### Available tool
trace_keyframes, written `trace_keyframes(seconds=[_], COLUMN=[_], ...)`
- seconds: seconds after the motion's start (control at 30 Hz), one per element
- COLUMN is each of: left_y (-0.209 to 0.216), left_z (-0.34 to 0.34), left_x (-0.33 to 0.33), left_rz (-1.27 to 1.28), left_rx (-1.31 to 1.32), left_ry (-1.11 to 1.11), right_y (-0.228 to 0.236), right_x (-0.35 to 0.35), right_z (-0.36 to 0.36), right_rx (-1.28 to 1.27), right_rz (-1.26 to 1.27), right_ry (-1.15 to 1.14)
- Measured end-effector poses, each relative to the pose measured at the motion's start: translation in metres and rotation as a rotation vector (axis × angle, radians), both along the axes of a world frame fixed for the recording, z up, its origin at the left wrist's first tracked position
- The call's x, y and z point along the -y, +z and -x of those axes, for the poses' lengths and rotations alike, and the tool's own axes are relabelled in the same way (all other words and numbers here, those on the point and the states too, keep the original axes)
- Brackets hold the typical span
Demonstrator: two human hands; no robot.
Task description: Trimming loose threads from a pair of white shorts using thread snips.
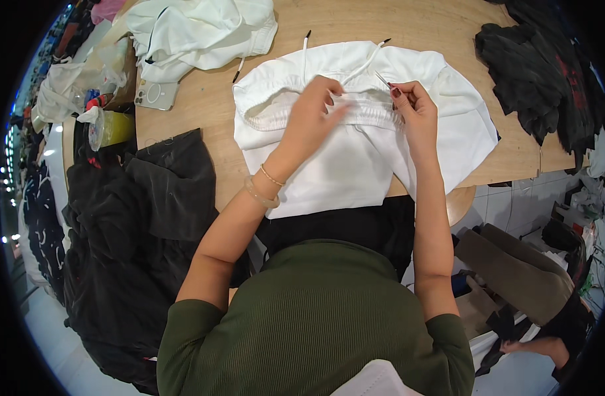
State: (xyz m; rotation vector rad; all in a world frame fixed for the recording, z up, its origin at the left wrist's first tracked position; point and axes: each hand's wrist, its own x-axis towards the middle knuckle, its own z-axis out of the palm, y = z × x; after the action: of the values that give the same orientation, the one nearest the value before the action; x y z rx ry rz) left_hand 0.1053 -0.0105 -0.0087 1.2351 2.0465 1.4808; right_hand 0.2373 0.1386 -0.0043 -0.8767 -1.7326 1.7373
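Observation:
A pair of white shorts (322,165) with a gathered elastic waistband lies in front of me on the table. White drawstrings (305,56) with dark tips come out at the far side of the waistband. My left hand (316,109) is over the waistband opening, its fingers loosely bent and apart; the thumb is smeared by motion, and I see nothing in the grasp. In a pinch between thumb and fingers, my right hand (413,109) holds a slim pointed metal tool (382,80), directed up and left above the waistband's right part. Its exact kind is unclear.
Another white garment (200,33) lies at the far left, beside a phone (156,94) and a yellow tub (114,127). Dark garments (134,218) hang over the left edge; more black cloth (524,79) is at the far right. A co-worker's arm (540,348) shows lower right.

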Motion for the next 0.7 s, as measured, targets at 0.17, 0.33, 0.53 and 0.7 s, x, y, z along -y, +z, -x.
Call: trace_keyframes(seconds=[0.17,0.33,0.53,0.7], left_y=[-0.027,-0.022,-0.028,-0.024], left_z=[0.006,0.017,0.009,0.025], left_x=[0.008,0.008,0.001,0.003], left_rz=[0.143,0.001,0.074,-0.03], left_rx=[-0.34,0.261,-0.065,0.586], left_ry=[-0.142,-0.048,-0.078,0.022], right_y=[-0.011,-0.01,-0.016,-0.018], right_x=[0.001,-0.003,-0.002,-0.006], right_z=[0.0,-0.003,-0.001,-0.004], right_rx=[-0.036,-0.022,-0.037,-0.028], right_rz=[-0.043,0.025,0.037,0.078], right_ry=[0.043,0.033,0.056,0.055])
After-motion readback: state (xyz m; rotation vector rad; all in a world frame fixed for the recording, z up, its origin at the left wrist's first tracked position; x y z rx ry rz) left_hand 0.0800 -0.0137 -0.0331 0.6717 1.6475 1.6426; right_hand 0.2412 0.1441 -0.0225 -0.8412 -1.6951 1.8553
